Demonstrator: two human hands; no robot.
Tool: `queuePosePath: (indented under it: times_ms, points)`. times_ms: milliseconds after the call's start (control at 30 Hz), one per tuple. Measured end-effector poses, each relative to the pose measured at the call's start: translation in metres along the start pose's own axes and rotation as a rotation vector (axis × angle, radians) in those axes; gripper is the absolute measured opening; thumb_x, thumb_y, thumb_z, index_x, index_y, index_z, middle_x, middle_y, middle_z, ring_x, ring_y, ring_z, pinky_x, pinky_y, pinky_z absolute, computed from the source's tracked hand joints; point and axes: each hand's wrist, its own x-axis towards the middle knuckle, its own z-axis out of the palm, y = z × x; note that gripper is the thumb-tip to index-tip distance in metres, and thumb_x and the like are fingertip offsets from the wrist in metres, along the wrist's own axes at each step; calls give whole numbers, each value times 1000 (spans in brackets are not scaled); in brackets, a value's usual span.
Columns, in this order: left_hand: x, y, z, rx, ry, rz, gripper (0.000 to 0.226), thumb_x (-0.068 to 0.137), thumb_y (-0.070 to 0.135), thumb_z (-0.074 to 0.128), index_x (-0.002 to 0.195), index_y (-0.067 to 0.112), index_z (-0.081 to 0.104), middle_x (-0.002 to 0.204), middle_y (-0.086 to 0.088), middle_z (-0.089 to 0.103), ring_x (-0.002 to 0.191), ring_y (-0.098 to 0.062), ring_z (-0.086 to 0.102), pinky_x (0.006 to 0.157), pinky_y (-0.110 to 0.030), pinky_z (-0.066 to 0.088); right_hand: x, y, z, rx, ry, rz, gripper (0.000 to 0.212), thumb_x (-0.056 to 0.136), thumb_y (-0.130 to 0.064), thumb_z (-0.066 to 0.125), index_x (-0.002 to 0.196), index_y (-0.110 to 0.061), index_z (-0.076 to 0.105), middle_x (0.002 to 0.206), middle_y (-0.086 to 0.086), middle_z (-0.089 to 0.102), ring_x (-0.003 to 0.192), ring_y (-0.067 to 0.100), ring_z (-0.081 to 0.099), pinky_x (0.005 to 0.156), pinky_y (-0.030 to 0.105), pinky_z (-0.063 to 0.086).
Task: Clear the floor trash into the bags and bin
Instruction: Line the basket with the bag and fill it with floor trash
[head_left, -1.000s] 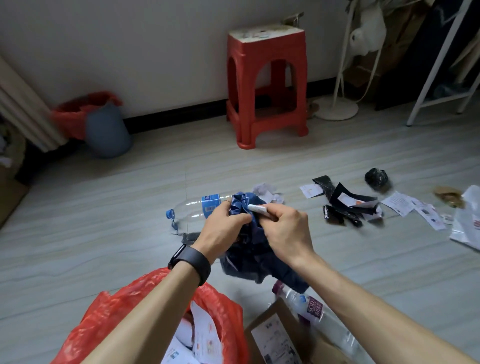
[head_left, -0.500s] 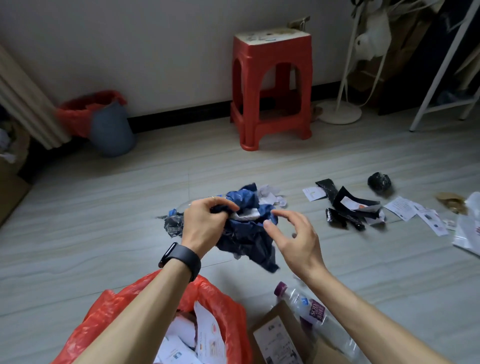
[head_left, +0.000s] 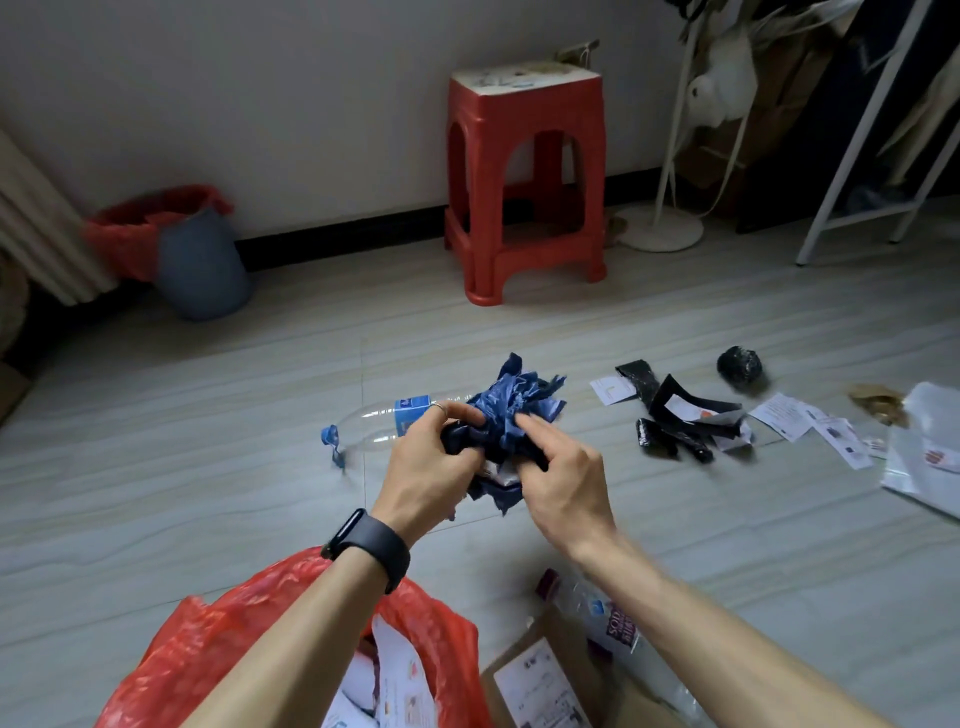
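Crumpled blue plastic wad (head_left: 511, 415), held above the floor (head_left: 208, 467) at the centre of my view. My left hand (head_left: 426, 467) grips its 9 o'clock side, fingers curled round it. My right hand (head_left: 566, 478) pinches the 4 o'clock edge, forefinger stretched across the top. Step in hand, as I judge it: balling the wad small before bagging. The next move calls for carrying it toward 7 o'clock and dropping it into the open red bag (head_left: 208, 644). A clear bottle (head_left: 371, 423) lies just past the left hand at 9 o'clock. Black scraps (head_left: 680, 410) and paper slips (head_left: 784, 415) lie at 3 o'clock, and the lined bin (head_left: 202, 270) stands at 10 o'clock.
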Motion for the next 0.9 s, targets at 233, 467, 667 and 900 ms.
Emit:
queuePosePath:
  times_ms: [233,467,667,900]
  points:
    - [1,11,1,-248,-32,-194,43,77,34,81,108,30,51,86,-5,74,72,-21,72,58,-42,59,-21,0,12,-303,-203,-532,50,88,4,44,135,-2,56,136,11,59,116,39,55,105,42,44]
    - [9,-9,-14,-403,199,-299,32,84,-8,51,90,21,65,77,-7,71,60,-21,69,50,-38,57,-18,-4,0,42,-170,-487,27,78,-3,64,100,-13,77,115,0,72,109,17,66,94,35,53]
    - [11,-18,-43,-26,131,-162,58,69,-18,31,62,23,71,80,-21,69,65,-35,66,58,-50,59,28,0,-19,736,-198,808,54,78,-69,65,119,-35,53,122,-8,61,112,24,60,93,58,51]
    - [2,0,-48,24,40,-105,58,68,-20,32,63,22,72,62,1,70,59,-18,65,52,-26,53,16,-29,25,248,-320,213,59,75,12,50,123,-18,70,130,0,65,120,3,56,104,13,40]
